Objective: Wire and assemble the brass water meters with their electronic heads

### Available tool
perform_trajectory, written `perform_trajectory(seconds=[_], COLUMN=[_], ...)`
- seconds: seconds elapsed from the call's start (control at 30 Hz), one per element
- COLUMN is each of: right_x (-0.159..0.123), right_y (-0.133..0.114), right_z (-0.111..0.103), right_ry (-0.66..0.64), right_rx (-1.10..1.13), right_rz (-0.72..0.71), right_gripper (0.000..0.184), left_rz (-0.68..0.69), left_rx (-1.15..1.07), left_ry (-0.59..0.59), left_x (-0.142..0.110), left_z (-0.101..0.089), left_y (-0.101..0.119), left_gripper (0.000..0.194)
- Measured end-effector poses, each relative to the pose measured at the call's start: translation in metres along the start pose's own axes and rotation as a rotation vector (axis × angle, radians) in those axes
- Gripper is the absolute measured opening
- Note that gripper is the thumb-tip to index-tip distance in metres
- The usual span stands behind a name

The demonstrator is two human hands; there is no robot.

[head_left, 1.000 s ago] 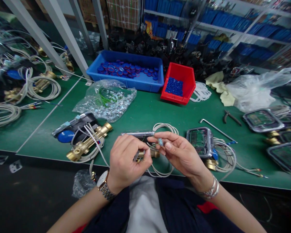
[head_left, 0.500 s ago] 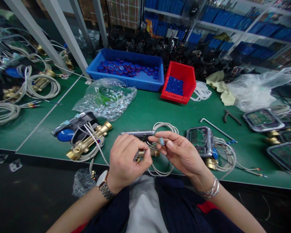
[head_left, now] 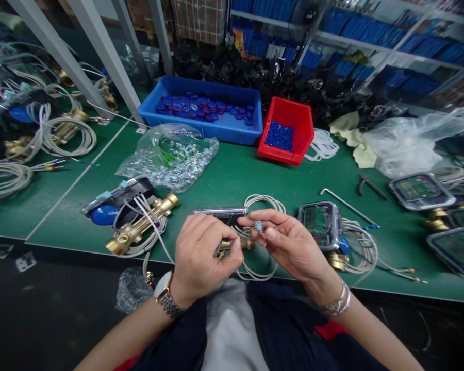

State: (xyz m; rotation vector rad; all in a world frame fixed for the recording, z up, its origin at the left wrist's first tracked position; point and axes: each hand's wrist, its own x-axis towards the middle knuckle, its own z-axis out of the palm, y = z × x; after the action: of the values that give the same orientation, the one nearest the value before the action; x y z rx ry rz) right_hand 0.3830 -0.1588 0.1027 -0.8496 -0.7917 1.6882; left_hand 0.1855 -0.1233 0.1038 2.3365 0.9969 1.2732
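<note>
A small light-blue wire seal (head_left: pixel 259 226) is pinched between the thumb and fingers of my right hand (head_left: pixel 294 245). A thin wire runs from it toward my left hand (head_left: pixel 206 250). That hand is closed, thumb against the bent forefinger, and what it grips is mostly hidden. Under and behind both hands lies a meter with a brass pipe body (head_left: pixel 248 243), its clear-edged case (head_left: pixel 220 212) standing on edge. A coil of pale cable (head_left: pixel 268 198) surrounds its right side. Similar light-blue seals with green wires fill a clear plastic bag (head_left: pixel 174 159) farther back.
A blue tray (head_left: pixel 228 135) of blue discs and a red bin (head_left: pixel 284 157) of small blue parts stand behind. Other meters lie left (head_left: pixel 139 232) and right (head_left: pixel 320 224). Pliers (head_left: pixel 371 187) and a bent metal rod (head_left: pixel 348 206) rest at right on the green table (head_left: pixel 232 172).
Both hands keep nearly the same place and grip. The seal in my right hand has turned slightly; the whole view has shifted a little.
</note>
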Motion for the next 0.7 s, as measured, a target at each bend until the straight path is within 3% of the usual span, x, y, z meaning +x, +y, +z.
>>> perform_trajectory(seconds=[0.7], right_x=[-0.0002], right_y=[0.0007], right_z=[0.0019], right_ry=[0.012], right_rx=[-0.122], right_rz=[-0.057], right_gripper=[0.028], left_rz=[-0.014], left_rx=[-0.03], left_ry=[-0.012], left_x=[-0.0001], left_z=[0.0008], left_y=[0.0004], left_gripper=[0.012])
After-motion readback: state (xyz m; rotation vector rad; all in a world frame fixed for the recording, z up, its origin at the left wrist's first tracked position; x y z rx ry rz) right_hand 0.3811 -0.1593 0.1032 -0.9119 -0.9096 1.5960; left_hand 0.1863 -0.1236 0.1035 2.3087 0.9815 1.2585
